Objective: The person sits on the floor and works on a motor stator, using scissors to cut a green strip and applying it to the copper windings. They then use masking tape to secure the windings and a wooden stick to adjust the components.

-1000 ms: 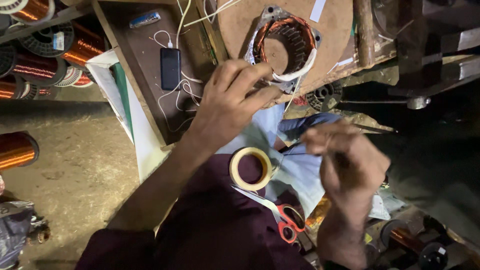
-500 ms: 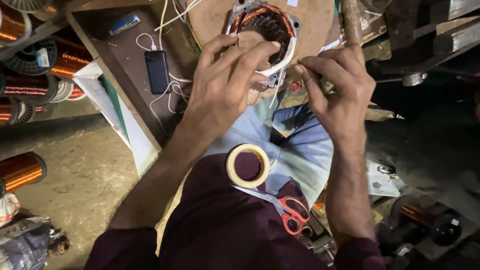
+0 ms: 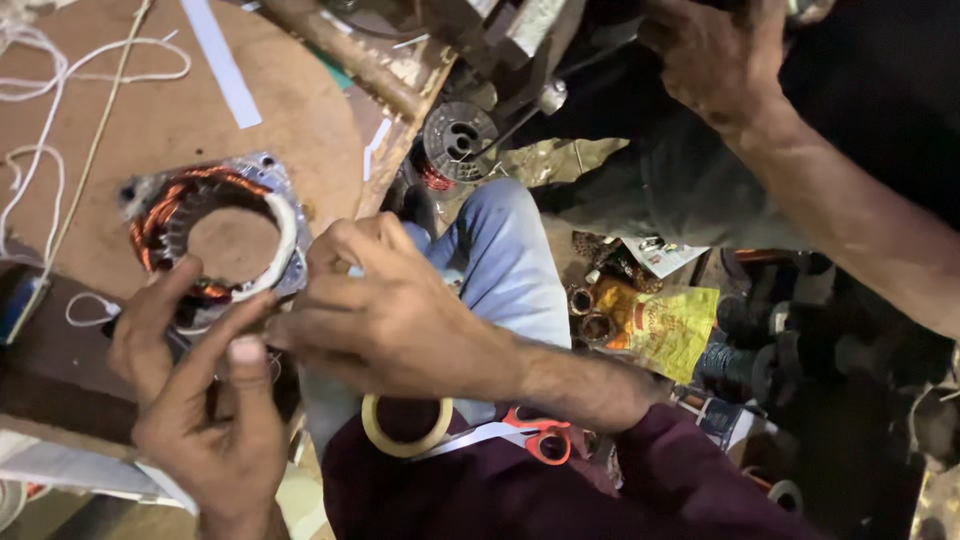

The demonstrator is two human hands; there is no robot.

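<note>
Both hands (image 3: 200,400) (image 3: 390,310) at motor stator (image 3: 215,235) | grip seemingly pinching | tape roll (image 3: 405,435) near

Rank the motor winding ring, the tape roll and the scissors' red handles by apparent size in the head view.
1. Motor winding ring, clearly largest.
2. Tape roll, partly hidden by the wrist.
3. Scissors' red handles, smallest.
The tape roll and handles lie nearer the camera, so only their apparent sizes are ranked.
</note>
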